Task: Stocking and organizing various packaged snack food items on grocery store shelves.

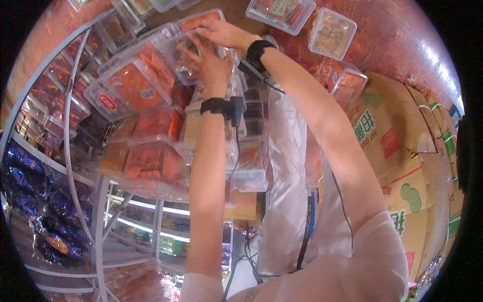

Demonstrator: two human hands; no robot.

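Clear plastic tubs of orange-wrapped items stand stacked before me at the upper left. My left hand, fingers spread, is over a clear plastic tub with pale contents; its fingertips are blurred, and whether they touch the tub I cannot tell. Just above it, my right hand reaches across to the edge of a clear tub with orange contents, its fingers bent at the rim. A larger tub of orange packets with a red oval label lies left of both hands. Black bands with small devices circle both wrists.
More tubs of orange packets are stacked below. Clear tubs stand on the reddish surface at the top right. Cardboard cartons with printing fill the right side. Metal racks hold goods at the left, and black cables hang near my legs.
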